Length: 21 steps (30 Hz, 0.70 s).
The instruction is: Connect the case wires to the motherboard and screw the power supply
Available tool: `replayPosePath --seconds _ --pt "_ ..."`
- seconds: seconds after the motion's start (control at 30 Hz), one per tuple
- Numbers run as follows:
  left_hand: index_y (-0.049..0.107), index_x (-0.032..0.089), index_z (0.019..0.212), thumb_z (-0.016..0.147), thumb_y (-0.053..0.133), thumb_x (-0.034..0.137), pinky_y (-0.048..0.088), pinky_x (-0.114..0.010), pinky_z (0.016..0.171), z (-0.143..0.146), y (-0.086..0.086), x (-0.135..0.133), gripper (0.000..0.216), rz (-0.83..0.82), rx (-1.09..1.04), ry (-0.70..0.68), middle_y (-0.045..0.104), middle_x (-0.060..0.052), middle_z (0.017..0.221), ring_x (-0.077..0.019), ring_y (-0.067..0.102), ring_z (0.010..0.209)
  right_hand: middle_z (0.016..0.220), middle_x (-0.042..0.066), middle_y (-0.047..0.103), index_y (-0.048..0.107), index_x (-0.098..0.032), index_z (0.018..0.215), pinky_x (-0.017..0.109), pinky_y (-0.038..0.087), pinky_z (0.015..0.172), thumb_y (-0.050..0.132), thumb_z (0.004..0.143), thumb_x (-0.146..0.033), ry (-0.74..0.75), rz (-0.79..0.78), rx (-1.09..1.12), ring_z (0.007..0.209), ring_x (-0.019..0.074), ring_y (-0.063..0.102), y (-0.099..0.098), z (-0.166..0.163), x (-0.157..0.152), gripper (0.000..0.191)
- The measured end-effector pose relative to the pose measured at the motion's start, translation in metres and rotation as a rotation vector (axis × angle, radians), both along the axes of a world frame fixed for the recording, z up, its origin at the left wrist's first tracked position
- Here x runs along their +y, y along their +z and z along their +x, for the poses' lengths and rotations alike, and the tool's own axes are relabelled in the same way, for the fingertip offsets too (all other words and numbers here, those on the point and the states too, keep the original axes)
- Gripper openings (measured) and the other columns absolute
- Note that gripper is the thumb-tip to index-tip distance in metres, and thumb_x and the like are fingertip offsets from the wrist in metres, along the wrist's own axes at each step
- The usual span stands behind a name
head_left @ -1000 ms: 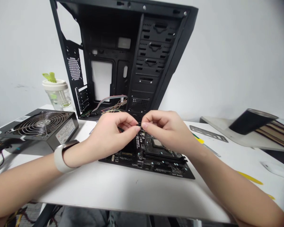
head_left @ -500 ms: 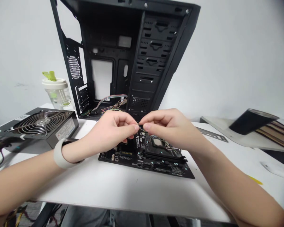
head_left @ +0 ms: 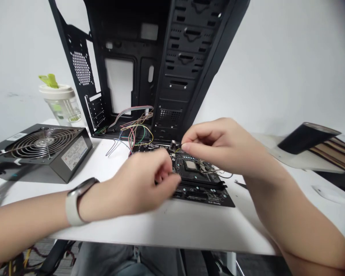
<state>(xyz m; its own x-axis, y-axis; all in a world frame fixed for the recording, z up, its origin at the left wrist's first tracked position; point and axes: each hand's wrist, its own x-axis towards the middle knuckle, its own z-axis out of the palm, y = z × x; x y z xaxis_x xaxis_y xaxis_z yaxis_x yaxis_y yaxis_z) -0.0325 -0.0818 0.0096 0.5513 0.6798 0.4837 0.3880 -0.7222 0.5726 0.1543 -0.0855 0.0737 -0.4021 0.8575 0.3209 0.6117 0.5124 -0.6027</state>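
A black motherboard (head_left: 202, 184) lies flat on the white table (head_left: 161, 226), its CPU socket facing up. My right hand (head_left: 224, 145) hovers above its far edge, thumb and forefinger pinched on a small dark part that I cannot make out. My left hand (head_left: 143, 184), with a white watch on the wrist, hangs over the board's left half. Its fingers are curled in and blurred by motion, and what they hold, if anything, is hidden. Behind the board stands an open black computer case (head_left: 161, 57) with coloured wires (head_left: 135, 130) spilling from its bottom.
A power supply (head_left: 43, 151) with a round fan grille sits at the left, a clear bottle with a green lid (head_left: 60, 101) behind it. A black and tan object (head_left: 313, 143) lies at the right on a grey panel. A white mouse (head_left: 329, 193) sits near the right edge.
My two hands were pinched together over the board's far edge. My left hand has dropped down and toward me, away from the right hand. The camera has tilted lower.
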Motion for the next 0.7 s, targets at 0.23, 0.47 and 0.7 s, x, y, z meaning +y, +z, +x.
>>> replayPosePath --seconds 0.23,0.47,0.7 --pt "0.056 0.015 0.112 0.084 0.058 0.043 0.048 -0.042 0.091 0.003 -0.063 -0.042 0.04 0.575 0.446 -0.418 0.059 -0.014 0.127 -0.0274 0.059 0.105 0.047 -0.006 0.044 0.056 -0.016 0.056 0.023 0.029 0.051 0.049 0.074 -0.012 0.173 -0.077 -0.454 0.047 0.0055 0.035 0.0 0.003 0.007 0.02" --pt "0.047 0.019 0.129 0.091 0.048 0.034 0.037 -0.05 0.102 -0.003 -0.089 -0.047 0.042 0.534 0.563 -0.371 0.05 -0.016 0.136 -0.0305 0.052 0.116 0.046 -0.006 0.04 0.047 -0.015 0.05 0.024 0.027 0.054 0.048 0.07 -0.007 0.346 -0.279 -0.746 0.048 0.0059 0.031 -0.031 -0.004 0.026 0.022" --pt "0.049 0.021 0.127 0.093 0.042 0.03 0.039 -0.059 0.098 0.001 -0.086 -0.044 0.037 0.53 0.609 -0.383 0.049 -0.017 0.137 -0.0322 0.049 0.118 0.045 -0.006 0.037 0.043 -0.016 0.05 0.026 0.024 0.051 0.049 0.068 -0.008 0.415 -0.346 -0.729 0.047 0.0064 0.03 -0.05 -0.007 0.036 0.021"
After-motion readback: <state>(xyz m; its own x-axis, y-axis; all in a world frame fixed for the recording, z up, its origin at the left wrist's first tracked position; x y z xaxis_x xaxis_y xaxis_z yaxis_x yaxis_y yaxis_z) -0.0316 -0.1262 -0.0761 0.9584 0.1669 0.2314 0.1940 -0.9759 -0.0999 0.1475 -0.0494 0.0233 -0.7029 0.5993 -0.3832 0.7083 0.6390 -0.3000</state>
